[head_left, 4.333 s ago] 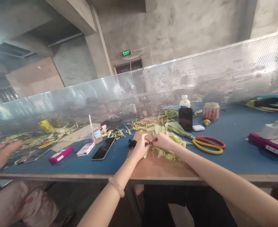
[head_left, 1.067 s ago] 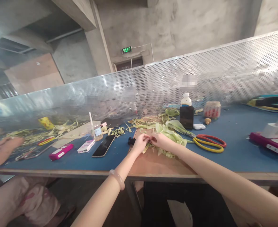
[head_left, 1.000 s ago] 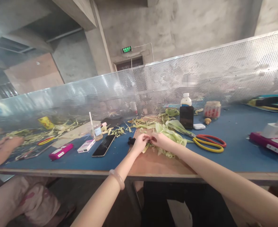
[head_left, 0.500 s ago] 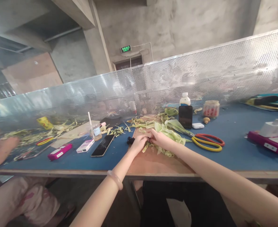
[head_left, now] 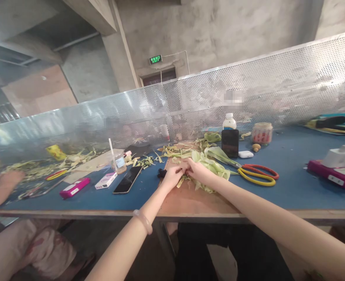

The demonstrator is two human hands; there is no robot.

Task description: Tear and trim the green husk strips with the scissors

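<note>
Over a brown board (head_left: 186, 205) on the blue table, my left hand (head_left: 173, 174) and my right hand (head_left: 195, 170) meet with fingertips close together. Both are closed in a pinch, and whatever sits between the fingers is too small and covered to make out. Pale green corn-husk-like leaves (head_left: 219, 171) lie beside and under my right hand. A small black bundle (head_left: 161, 173) pokes out left of my left hand. Scissors with red and yellow handles (head_left: 258, 182) rest to the right, their blades partly under leaves.
A phone (head_left: 127, 180), a white box (head_left: 106, 180) and a cup with straw (head_left: 119, 163) stand left. Rightward are a black upright device (head_left: 230, 143), an earbud case (head_left: 245, 154), a jar (head_left: 261, 133) and a magenta power strip (head_left: 333, 175). Another person's hand (head_left: 12, 180) works far left.
My hands stay at nearly the same spot, with only a slight shift of the fingers. The view has tilted very little.
</note>
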